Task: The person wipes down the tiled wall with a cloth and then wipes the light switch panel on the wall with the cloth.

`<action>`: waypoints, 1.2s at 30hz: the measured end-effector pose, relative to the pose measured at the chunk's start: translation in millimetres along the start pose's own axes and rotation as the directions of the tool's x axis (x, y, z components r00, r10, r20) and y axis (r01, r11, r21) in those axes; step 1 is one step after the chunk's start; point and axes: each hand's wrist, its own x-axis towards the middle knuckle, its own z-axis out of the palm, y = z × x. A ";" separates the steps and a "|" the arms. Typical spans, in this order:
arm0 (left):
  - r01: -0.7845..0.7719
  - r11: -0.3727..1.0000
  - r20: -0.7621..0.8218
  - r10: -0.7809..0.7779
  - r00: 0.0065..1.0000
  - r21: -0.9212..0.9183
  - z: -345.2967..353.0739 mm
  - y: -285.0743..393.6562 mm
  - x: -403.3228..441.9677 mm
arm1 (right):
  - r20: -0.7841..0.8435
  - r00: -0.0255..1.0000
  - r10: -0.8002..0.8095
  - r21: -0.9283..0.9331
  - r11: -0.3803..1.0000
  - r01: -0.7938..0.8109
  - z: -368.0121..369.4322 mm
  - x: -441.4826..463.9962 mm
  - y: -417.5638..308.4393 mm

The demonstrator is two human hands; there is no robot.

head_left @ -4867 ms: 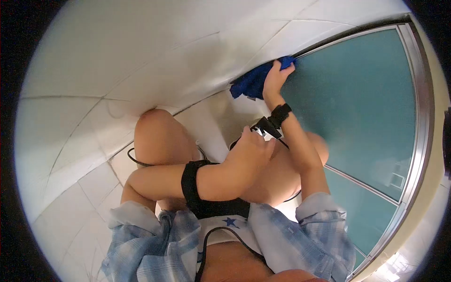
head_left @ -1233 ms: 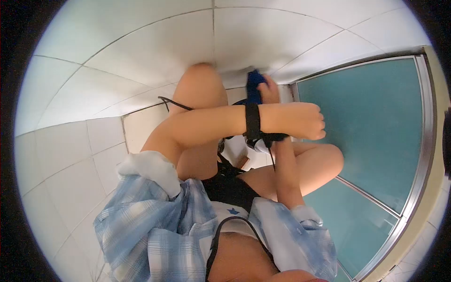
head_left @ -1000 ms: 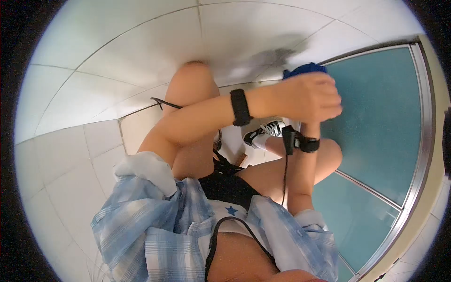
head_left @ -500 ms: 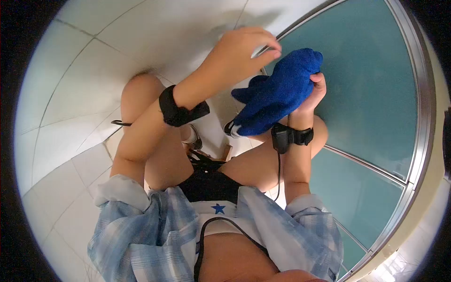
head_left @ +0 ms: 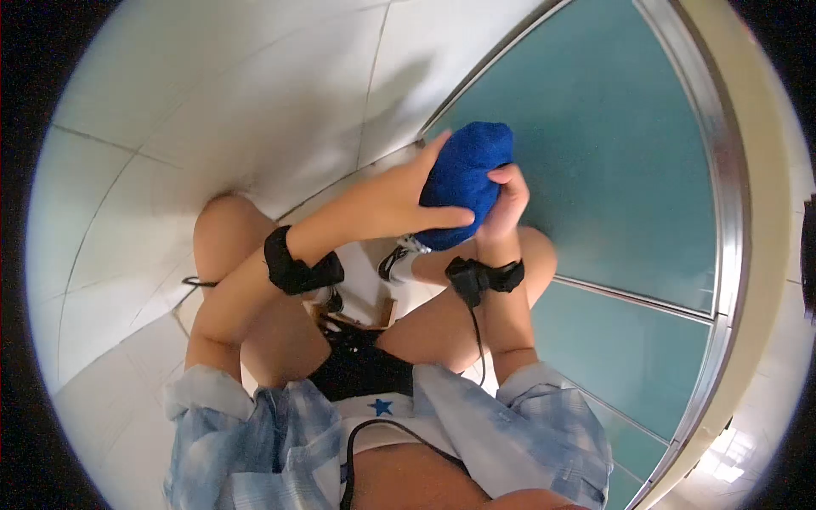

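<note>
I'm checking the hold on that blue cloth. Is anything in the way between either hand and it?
Nothing visible: the left hand and right hand both grasp the blue cloth directly. The left wrist strap and right wrist strap sit further down the arms.

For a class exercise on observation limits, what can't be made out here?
All in the head view:
- Left hand: most fingertips, behind the cloth.
- Right hand: palm, behind the cloth.
- Anything inside the cloth: hidden by its folds.
- Left shoe: mostly behind strap and leg.
- Teal panel: top, cut off by the upper edge.
</note>
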 end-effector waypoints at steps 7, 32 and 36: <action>0.147 0.986 -0.172 -0.158 0.972 -0.075 -10.4 1.5 2.0 | 0.121 0.955 -0.271 -0.362 0.884 0.297 10.2 8.5 9.3; 0.096 0.992 0.166 -0.082 0.983 -0.078 -17.9 13.4 -6.6 | 0.606 0.795 -0.012 -0.380 0.874 0.303 3.0 8.1 17.0; 0.085 0.996 0.209 -0.081 0.975 -0.012 -14.1 -0.1 -3.7 | 0.612 0.790 0.037 -0.393 0.881 0.263 3.6 8.0 16.3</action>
